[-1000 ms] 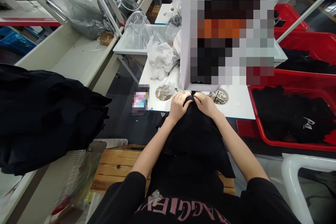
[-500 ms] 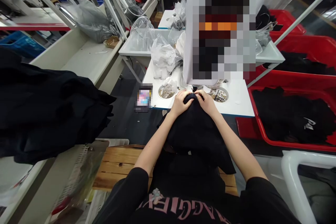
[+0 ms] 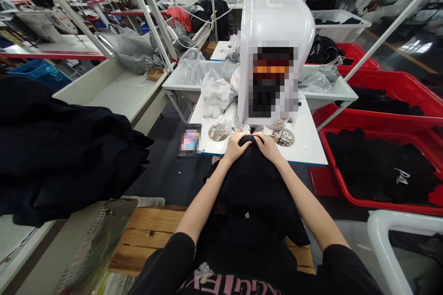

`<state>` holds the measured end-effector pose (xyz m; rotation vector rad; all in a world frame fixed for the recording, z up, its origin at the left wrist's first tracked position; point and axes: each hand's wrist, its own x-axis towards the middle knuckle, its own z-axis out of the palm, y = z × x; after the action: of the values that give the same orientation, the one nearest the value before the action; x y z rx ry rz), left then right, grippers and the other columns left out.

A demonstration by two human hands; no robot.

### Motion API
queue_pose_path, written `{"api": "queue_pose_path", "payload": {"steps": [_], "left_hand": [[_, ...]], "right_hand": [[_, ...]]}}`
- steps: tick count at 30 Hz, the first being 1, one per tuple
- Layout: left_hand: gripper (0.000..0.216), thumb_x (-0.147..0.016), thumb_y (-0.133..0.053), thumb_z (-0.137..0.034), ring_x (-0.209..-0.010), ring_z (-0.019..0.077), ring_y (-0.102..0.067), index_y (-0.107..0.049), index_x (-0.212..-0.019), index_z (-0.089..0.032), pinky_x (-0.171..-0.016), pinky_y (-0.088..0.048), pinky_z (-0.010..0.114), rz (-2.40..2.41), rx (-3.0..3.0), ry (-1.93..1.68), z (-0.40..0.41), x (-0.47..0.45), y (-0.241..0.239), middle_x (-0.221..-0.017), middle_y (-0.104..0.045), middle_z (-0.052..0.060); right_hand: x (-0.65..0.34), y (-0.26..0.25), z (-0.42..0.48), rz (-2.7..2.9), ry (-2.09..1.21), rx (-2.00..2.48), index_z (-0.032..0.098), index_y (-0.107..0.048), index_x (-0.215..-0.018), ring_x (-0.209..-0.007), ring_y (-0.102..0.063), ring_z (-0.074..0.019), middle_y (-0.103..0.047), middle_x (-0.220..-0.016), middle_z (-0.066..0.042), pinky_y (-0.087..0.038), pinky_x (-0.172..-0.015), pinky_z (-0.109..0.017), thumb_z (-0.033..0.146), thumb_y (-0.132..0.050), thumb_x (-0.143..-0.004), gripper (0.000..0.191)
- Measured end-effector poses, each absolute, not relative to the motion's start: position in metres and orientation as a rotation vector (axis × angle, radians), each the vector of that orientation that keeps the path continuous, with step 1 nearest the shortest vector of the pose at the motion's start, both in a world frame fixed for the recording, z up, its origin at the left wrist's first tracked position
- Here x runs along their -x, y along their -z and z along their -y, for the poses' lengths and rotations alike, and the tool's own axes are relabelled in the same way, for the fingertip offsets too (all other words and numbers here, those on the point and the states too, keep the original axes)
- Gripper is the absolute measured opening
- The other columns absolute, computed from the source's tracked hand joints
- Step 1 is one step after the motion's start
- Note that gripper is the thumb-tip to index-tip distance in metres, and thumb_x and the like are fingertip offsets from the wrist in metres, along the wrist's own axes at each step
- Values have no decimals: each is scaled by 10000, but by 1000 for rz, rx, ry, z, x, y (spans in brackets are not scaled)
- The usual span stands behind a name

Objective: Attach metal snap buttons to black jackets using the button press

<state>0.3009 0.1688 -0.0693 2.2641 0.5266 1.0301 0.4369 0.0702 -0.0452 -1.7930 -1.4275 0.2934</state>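
the black cloth garment (image 3: 258, 184) runs from the person's lap up to the near edge of the white worktable (image 3: 311, 147), its bunched top pushed right under the nose of the rounded white press machine (image 3: 275, 18). the left hand (image 3: 237, 146) and right hand (image 3: 268, 145) are both curled tight on that bunch, knuckles close together beneath the head, so i'd worry about a pinched finger if it came down. a slack fold could also sweep the round dish of small metal fittings (image 3: 218, 133) and scatter them.

Machine panel (image 3: 273, 80) and small object (image 3: 189, 140) — both blurred
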Motion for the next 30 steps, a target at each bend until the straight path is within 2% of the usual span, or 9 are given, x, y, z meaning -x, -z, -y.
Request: {"api": "queue_pose_path", "payload": {"steps": [6,12,14,17,20,23,26,30], "left_hand": [[231,-779,-685,-243,-1076,220,-575,-613,-984,-166,-958,-454,411,-550,-2282,-1012,-170,-301,68,-1014,-670,83],[228,-813,-647,-251,-1004,178,-588,-594,-1017,-166,-918,-462,331,-512,-2289,-978,-169,-300,66,-1030,-657,66],[240,-818,-639,-269,-987,194,-583,-584,-1029,-167,-912,-453,352,-528,-2327,-932,-170,-299,65,-1027,-646,67],[368,-782,-674,-307,-1001,241,-558,-545,-1086,-147,-910,-438,404,-583,-2383,-885,-172,-296,58,-1058,-610,100],[467,-745,-680,-210,-999,241,-540,-482,-1161,-137,-894,-447,390,-513,-2413,-838,-169,-283,42,-1086,-576,113],[397,-758,-541,-59,-891,191,-553,-485,-1137,-161,-797,-474,312,-348,-2518,-685,-157,-256,28,-961,-577,67],[258,-814,-415,-44,-795,173,-547,-546,-983,-188,-681,-457,277,-180,-2722,-623,-137,-229,25,-859,-581,50],[245,-888,-377,-99,-672,140,-531,-577,-892,-239,-621,-424,269,19,-2836,-756,-110,-207,32,-798,-608,23]], "right_hand": [[-439,48,-71,1400,-324,1760,211,-606,-1018,-976,-623,-214,-678,-1045,-62,-464,-888,-389,305,-406,-884,259],[-438,47,-68,1398,-344,1860,241,-604,-1019,-964,-617,-224,-677,-1027,-45,-451,-871,-392,323,-405,-894,248],[-435,46,-67,1372,-335,1935,239,-601,-998,-931,-619,-233,-677,-984,-48,-451,-842,-395,333,-410,-892,238],[-433,38,-66,1320,-308,1939,212,-579,-972,-891,-613,-228,-663,-949,-59,-451,-810,-381,351,-411,-890,234],[-435,21,-55,1404,-398,1776,204,-534,-1004,-894,-597,-199,-635,-961,-47,-450,-801,-340,366,-474,-858,226],[-435,5,-29,1672,-497,1719,207,-519,-981,-809,-576,-169,-615,-898,-21,-441,-718,-290,279,-543,-802,195],[-427,5,6,1920,-218,1800,205,-543,-816,-674,-517,-150,-581,-758,-15,-378,-615,-273,130,-481,-773,107],[-411,22,49,2024,151,1729,232,-564,-736,-591,-459,-135,-553,-655,-9,-325,-564,-285,78,-405,-817,236]]}}
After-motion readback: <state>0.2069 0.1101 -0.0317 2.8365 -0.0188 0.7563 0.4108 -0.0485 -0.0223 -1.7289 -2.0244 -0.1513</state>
